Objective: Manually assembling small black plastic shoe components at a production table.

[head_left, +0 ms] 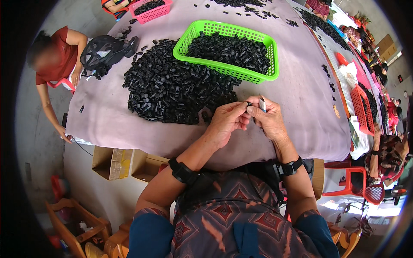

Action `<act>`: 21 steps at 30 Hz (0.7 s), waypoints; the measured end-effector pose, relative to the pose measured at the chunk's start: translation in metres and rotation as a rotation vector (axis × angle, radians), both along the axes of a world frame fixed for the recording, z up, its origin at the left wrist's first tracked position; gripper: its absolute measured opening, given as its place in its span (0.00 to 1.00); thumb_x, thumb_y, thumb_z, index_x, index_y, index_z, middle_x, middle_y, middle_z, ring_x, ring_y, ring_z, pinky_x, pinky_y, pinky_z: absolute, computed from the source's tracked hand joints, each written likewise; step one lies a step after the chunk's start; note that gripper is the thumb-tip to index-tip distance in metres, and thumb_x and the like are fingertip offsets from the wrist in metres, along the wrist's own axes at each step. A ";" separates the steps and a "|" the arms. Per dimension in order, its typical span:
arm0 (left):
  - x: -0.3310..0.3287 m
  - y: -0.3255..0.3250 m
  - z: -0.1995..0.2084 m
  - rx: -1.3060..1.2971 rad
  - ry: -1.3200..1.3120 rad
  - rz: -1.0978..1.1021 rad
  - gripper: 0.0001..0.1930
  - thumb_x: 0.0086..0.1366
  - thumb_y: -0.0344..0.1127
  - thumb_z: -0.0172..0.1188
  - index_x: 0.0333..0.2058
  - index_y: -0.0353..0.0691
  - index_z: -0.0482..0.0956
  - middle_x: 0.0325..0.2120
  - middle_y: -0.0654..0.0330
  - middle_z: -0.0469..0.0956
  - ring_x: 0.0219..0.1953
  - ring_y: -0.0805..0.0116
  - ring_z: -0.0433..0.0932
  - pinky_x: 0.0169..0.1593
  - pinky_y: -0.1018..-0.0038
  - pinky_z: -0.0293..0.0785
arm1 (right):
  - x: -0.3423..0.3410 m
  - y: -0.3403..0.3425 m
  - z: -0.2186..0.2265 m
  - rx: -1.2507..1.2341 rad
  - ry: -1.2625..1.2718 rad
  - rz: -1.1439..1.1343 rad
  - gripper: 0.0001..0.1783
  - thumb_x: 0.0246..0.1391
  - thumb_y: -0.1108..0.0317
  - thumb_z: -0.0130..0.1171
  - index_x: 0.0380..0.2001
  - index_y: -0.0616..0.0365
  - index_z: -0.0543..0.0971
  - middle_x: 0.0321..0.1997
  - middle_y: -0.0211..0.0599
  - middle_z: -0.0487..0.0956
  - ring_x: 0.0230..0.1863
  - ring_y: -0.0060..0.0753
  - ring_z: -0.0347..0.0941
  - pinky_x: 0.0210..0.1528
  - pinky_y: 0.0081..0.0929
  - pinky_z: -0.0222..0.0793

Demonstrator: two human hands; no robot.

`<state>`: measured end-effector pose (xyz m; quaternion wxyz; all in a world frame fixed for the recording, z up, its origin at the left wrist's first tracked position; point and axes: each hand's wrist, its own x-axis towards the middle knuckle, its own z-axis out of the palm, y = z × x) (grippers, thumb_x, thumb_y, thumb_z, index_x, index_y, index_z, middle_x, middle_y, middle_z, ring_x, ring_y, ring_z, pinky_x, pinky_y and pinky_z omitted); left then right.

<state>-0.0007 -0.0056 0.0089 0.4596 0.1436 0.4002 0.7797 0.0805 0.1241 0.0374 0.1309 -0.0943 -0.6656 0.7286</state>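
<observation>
At the near side of the table, my left hand (pixel 226 122) pinches a small black plastic part (pixel 248 104) between thumb and fingertips. My right hand (pixel 271 120) meets it there, its thumb against the same part. A slim pale blade (pixel 262 103), perhaps a small craft knife, sticks up from my right fingers; its handle is mostly hidden in the hand. Just beyond my left hand spreads a big heap of similar black parts (pixel 167 86). A bright green basket (pixel 274 64), holding more of these parts, stands behind the heap.
A black mesh bag or cap (pixel 103 51) lies at the table's left, near a seated person in a red top (pixel 60 51). A pink basket (pixel 150 13) stands at the far left, a red basket (pixel 363 109) at the right. Cardboard boxes (pixel 114 163) sit below the table edge.
</observation>
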 end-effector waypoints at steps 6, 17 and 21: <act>0.000 0.000 0.001 -0.011 0.025 -0.032 0.11 0.64 0.40 0.52 0.33 0.38 0.76 0.25 0.66 0.74 0.25 0.79 0.71 0.28 0.81 0.69 | -0.001 0.004 -0.011 -0.007 -0.031 -0.063 0.08 0.54 0.67 0.56 0.33 0.60 0.77 0.21 0.23 0.72 0.16 0.08 0.56 0.15 0.10 0.49; -0.001 0.002 -0.003 -0.009 0.003 -0.054 0.11 0.64 0.41 0.51 0.30 0.40 0.75 0.24 0.67 0.73 0.24 0.78 0.70 0.28 0.80 0.69 | 0.001 0.003 -0.009 -0.032 -0.034 -0.031 0.09 0.54 0.67 0.56 0.36 0.59 0.76 0.23 0.24 0.73 0.14 0.07 0.54 0.14 0.10 0.47; -0.002 0.002 -0.002 0.048 -0.056 -0.051 0.11 0.64 0.42 0.51 0.30 0.41 0.75 0.23 0.67 0.72 0.24 0.78 0.69 0.28 0.79 0.68 | 0.001 0.004 -0.005 -0.067 -0.028 0.035 0.12 0.52 0.69 0.57 0.40 0.59 0.75 0.23 0.23 0.74 0.16 0.07 0.56 0.14 0.09 0.47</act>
